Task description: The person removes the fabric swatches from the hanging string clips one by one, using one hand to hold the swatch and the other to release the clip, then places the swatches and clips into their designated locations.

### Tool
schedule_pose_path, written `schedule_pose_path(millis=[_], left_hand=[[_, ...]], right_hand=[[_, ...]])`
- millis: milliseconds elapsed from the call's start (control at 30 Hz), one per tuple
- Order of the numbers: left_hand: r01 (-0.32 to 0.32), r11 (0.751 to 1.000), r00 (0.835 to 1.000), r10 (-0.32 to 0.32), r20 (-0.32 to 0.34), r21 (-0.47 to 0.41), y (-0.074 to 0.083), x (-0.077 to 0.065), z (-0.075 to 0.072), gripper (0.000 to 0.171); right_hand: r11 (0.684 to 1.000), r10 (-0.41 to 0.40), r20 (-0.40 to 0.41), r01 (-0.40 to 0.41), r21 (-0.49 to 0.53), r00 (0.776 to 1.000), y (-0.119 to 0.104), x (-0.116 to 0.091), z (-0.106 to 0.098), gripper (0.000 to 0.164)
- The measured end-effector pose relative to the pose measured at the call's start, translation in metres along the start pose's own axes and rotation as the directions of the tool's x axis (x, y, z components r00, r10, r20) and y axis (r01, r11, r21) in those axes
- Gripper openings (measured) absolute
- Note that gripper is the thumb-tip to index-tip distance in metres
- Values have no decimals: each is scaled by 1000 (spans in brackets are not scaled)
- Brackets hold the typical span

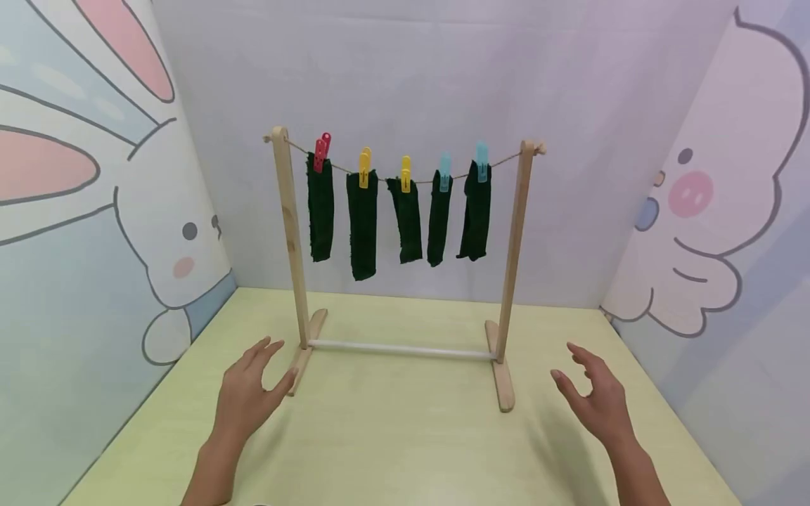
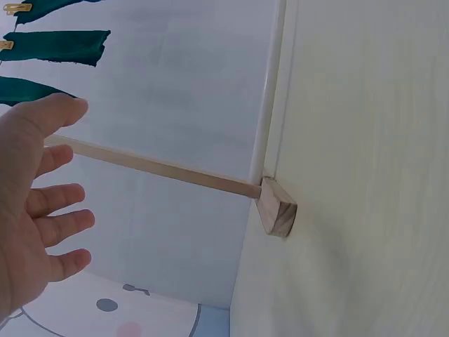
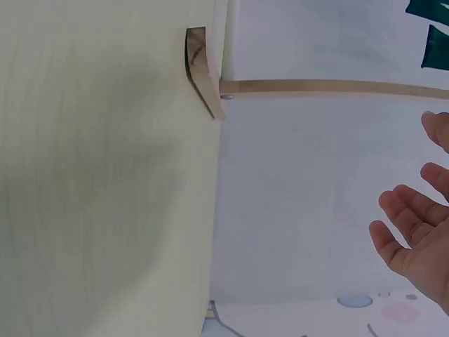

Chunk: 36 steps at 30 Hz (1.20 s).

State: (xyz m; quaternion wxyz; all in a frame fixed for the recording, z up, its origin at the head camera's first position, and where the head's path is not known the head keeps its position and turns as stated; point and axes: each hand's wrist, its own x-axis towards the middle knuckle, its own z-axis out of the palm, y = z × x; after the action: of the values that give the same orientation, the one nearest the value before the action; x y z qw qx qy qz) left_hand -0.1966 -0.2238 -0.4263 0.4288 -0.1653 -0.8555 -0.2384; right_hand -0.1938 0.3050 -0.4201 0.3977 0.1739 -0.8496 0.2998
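Note:
Several dark green cloth strips (image 1: 363,228) hang from a sagging string (image 1: 506,159) tied between two wooden posts. Pegs hold them: a red clothespin (image 1: 320,153) at the left, two yellow clothespins (image 1: 364,169) in the middle and two blue clothespins (image 1: 482,163) at the right. My left hand (image 1: 249,393) hovers over the table near the stand's left foot (image 1: 300,369), fingers apart and holding nothing. To the right of the other foot (image 1: 501,379), my right hand (image 1: 598,397) is also raised with thumb and fingers apart, touching nothing.
A white rod (image 1: 401,348) joins the two feet low down. The stand is on a pale yellow table (image 1: 392,436). Behind it rises a plain whitish backdrop (image 1: 405,84), with cartoon-printed panels (image 1: 183,211) at both sides.

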Motion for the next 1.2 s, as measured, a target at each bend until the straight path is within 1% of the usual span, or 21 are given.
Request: schedule_pose_path(millis=[100,167,267,333,400,500,600,667,700,800,867,900,1000,1167,1200], left_hand=[[56,996,998,-57,-18,-70,4,5,3,47],[107,988,994,-111,-25,-108,7,6,6,46],[162,976,984,-171,-48,-148,10,8,9,45],[175,971,980,-188,-68,-166,12,11,11,44],[173,967,978,-192,-86,-189,13,16,12,44],[180,957,974,-206,-97,-230,14,24,14,43],[213,935,965,-247,-89,-282,16,30,14,41],[254,912,954,-291,-71,-322,18,34,14,40],[280,894,946,-318,-55,-351,18,37,14,39],[357,830,918,-397,-4,-429,21,44,16,37],[398,786,897,-441,23,-472,22,50,18,35],[409,769,890,-454,31,-491,23,53,20,34],[420,732,879,-476,39,-536,24,61,23,35],[451,683,860,-504,76,-574,24,74,28,39],[457,675,856,-510,81,-579,24,76,29,39]], right_hand=[[999,1,-11,-1,52,1000,-4,8,7,54],[996,8,-19,-7,91,1000,-8,13,12,52],[987,20,-36,-14,160,999,-15,20,20,50],[978,23,-47,-13,207,999,-20,25,25,49],[967,25,-55,-11,253,998,-27,32,28,48],[948,29,-55,-10,319,998,-46,44,30,45],[924,21,-42,-3,382,999,-67,57,30,40],[904,10,-32,4,428,999,-77,65,32,37],[892,7,-28,6,452,1000,-78,68,34,37],[850,5,-15,3,527,1000,-76,79,42,36],[831,3,-18,8,556,1000,-73,87,48,36],[823,0,-21,12,567,1000,-73,91,49,35],[805,-14,-24,26,592,1000,-81,102,52,35],[792,-38,-25,46,609,999,-95,120,55,36],[794,-45,-24,50,606,999,-97,123,56,37]])
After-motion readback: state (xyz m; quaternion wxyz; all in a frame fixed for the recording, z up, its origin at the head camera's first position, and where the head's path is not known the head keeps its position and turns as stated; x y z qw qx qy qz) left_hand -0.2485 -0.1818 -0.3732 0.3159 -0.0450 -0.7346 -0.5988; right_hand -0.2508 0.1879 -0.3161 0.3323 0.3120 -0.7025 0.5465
